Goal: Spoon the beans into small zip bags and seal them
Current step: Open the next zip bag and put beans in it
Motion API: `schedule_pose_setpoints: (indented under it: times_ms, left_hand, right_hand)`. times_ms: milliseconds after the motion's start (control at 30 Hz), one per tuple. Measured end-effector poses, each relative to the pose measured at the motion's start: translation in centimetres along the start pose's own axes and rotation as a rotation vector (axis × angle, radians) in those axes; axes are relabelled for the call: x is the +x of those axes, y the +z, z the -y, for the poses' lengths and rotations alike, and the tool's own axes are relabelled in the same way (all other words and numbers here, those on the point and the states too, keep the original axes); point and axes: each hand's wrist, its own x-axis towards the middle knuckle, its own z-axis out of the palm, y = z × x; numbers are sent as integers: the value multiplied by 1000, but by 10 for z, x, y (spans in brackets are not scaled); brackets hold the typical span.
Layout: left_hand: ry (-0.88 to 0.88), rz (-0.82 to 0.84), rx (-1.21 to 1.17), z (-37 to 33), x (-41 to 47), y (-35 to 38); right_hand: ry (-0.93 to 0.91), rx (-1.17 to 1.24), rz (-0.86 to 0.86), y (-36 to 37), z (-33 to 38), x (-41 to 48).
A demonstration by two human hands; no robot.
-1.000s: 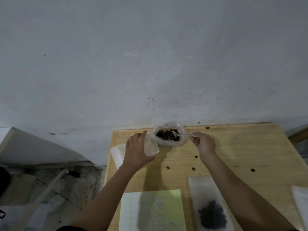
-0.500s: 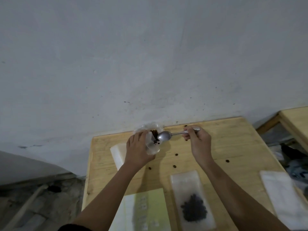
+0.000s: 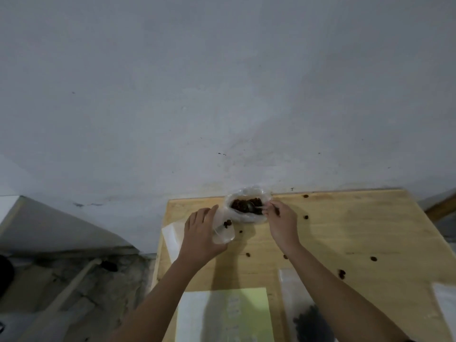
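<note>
A clear plastic bag of brown beans (image 3: pixel 246 206) stands open at the far edge of the wooden table (image 3: pixel 345 230). My right hand (image 3: pixel 281 222) pinches a metal spoon (image 3: pixel 254 207) whose bowl is down among the beans in that bag. My left hand (image 3: pixel 201 234) grips a small clear zip bag (image 3: pixel 224 230) just left of the big bag, with a few beans showing inside it.
Loose beans (image 3: pixel 306 217) lie scattered on the table. A filled zip bag of dark beans (image 3: pixel 311 322) lies near my right forearm. A yellow-green sheet with small labels (image 3: pixel 237 314) lies at the front. Flat empty bags (image 3: pixel 172 235) rest at the left edge and another flat bag (image 3: pixel 446 307) at the right.
The spoon has gone from the small zip bag's mouth back into the bean bag. A few beans now sit in the small bag. My view shifted right.
</note>
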Motion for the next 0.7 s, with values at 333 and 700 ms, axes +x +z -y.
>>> schedule_pose_setpoints:
  times_ms: [333,700]
  left_hand:
    - [-58,68,13,13,-7,-4]
    - [-29,88,-23,-24,17,20]
  right_hand:
    - [549,666,-166,-5,3,9]
    - [294,634,-33,-64,21,-10]
